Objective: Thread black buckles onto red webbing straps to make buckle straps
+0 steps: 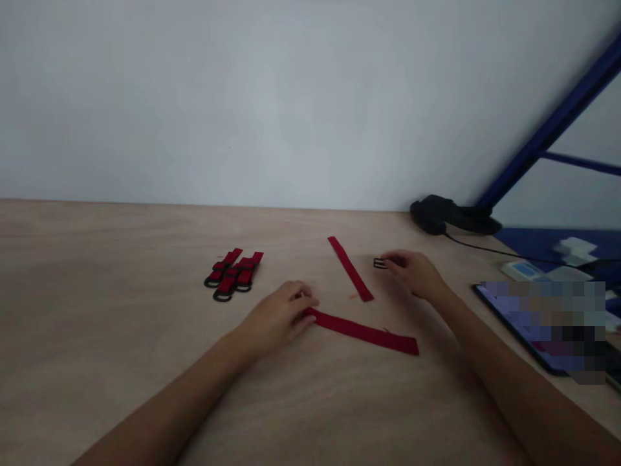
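Note:
My left hand [281,314] rests on the wooden table [97,310] with its fingers curled, pinching the left end of a flat red strap [363,332]. My right hand [414,272] lies further back and to the right, its fingertips closed on a small black buckle [380,263]. A second red strap [350,268] lies loose between the two hands, running back toward the wall. To the left sits a small pile of red straps with black rings [233,272] fitted on them.
A tablet [533,323] lies at the table's right edge. Behind it are a black device [444,215] with a cable, small white items [572,247] and a blue metal frame [557,123]. A pale wall stands right behind the table.

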Demonstrator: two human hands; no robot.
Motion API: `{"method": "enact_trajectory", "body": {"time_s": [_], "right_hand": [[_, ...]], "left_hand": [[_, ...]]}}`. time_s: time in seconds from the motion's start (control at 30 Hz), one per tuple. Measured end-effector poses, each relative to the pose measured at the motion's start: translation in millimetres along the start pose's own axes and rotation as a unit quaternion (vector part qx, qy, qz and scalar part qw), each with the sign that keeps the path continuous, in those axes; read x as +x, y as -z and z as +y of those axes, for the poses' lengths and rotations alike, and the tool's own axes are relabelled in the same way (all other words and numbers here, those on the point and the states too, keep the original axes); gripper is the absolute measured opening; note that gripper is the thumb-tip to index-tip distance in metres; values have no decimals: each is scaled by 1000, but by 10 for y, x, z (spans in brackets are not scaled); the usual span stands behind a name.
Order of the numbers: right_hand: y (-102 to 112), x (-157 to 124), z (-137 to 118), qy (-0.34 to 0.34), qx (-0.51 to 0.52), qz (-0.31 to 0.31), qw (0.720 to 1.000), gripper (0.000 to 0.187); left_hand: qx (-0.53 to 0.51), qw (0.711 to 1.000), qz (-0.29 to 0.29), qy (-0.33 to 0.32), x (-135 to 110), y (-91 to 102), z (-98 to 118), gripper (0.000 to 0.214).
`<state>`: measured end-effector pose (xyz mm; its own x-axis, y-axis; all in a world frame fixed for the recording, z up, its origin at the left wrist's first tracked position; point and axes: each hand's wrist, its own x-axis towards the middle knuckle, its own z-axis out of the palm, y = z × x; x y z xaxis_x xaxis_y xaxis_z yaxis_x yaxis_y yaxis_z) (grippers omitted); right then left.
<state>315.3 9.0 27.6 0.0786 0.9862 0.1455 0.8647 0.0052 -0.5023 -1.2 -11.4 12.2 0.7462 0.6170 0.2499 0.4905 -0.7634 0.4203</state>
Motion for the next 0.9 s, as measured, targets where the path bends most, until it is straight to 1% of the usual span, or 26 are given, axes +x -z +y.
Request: {"method": "enact_trajectory", "body": {"time_s": [0.1, 0.17, 0.27, 0.33, 0.5, 0.6, 0.67, 0.73, 0.8, 0.83, 0.9], "right_hand": [[53, 97, 267, 1, -61, 12, 998, 25], [35, 111, 327, 14, -98, 22, 995, 26], [6, 79, 285, 28, -145, 45, 988, 29], [-7, 27, 216, 38, -167, 47, 984, 31], [-46, -80, 112, 65, -193, -9, 979, 29], [-22, -94, 72, 58, -199, -5, 978, 29], [-3, -139, -26, 70, -193, 8, 979, 29], [-24, -243, -211, 110, -167, 4, 980, 26], [-99, -390, -449, 183, -93, -42, 978, 24], [-152, -466, -569, 196, -81, -55, 976, 24], [-261, -590, -768, 197, -110, -80, 971, 26]], "left_hand": [[6, 1000, -22, -5, 1, 10, -7, 22], [7, 999, -32, -8, 7, 9, -2, 21], [13, 999, -30, -9, 10, 7, 6, 21], [15, 1000, -26, -9, 4, 12, 11, 22], [-2, 999, -41, -23, -12, 25, 8, 21], [3, 999, -38, -25, -2, 2, -14, 23], [21, 999, -24, -12, 7, -23, -38, 27], [42, 999, -6, 8, 13, -42, -66, 32], [55, 998, 3, 26, 14, -49, -92, 41], [56, 998, 3, 31, 14, -48, -101, 45], [49, 998, 0, 34, 11, -38, -110, 49]]}}
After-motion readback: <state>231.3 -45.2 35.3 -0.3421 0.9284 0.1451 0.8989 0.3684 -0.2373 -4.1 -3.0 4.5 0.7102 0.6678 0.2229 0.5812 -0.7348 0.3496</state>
